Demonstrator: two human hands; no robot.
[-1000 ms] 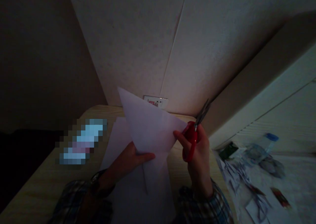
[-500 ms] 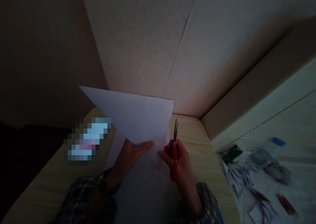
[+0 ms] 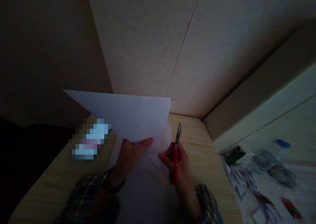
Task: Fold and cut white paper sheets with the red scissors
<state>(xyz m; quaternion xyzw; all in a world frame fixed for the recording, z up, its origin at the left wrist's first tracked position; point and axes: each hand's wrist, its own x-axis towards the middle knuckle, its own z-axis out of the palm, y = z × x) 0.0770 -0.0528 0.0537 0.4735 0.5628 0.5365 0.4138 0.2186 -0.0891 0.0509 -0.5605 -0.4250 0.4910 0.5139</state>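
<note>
My left hand [image 3: 132, 153] pinches the lower edge of a folded white paper triangle [image 3: 123, 113], thumb on top, holding it up above the wooden desk [image 3: 197, 145]. The triangle's long point reaches left. My right hand [image 3: 176, 166] is closed on red-handled scissors [image 3: 175, 151], blades pointing up just right of the paper's right edge. Whether the blades touch the paper I cannot tell. More white sheets [image 3: 145, 191] lie flat on the desk under both hands. Both wrists wear plaid sleeves, and a watch sits on the left wrist.
A pixelated light object [image 3: 90, 140] lies on the desk at the left. On the floor to the right are paper scraps [image 3: 240, 181], a plastic bottle with a blue cap [image 3: 276, 150] and a dark packet [image 3: 234, 155]. A wall corner rises behind the desk.
The paper triangle has turned counterclockwise, its point now aiming left instead of up. My right hand with the scissors moved left and down, from the paper's right corner to beside its lower right edge.
</note>
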